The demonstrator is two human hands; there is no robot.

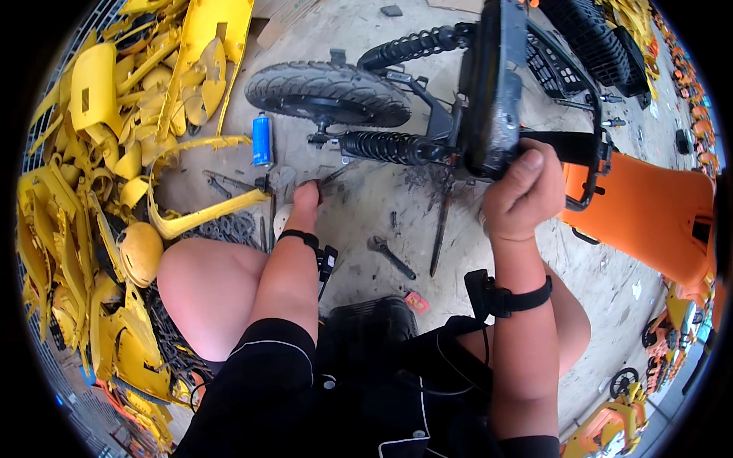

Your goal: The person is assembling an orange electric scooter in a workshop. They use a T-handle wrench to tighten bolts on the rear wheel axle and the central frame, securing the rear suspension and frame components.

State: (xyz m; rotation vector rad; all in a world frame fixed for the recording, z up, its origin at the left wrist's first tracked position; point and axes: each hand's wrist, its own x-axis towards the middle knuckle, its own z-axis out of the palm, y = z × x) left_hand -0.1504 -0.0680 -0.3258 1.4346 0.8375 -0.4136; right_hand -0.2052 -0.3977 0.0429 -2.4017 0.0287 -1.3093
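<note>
A partly dismantled electric scooter lies on its side, with a black wheel [328,93] and two coil-spring shock absorbers [385,145]. My right hand [523,191] grips the lower end of its thick black frame [489,99], thumb on top. Low on the floor beyond my left knee, my left hand [307,200] is closed, and a thin metal tool [338,173] sticks out of it toward the shock absorber. The tool's grip end is hidden in the fingers, and its exact kind cannot be made out. Close to that hand stands a blue spray can [262,140].
Yellow plastic body panels [95,88] are heaped along the left. An adjustable wrench [391,256] and a long dark bar [440,229] lie on the concrete between my knees. An orange panel [641,210] is at the right, with a black basket-like part [595,38] behind the frame.
</note>
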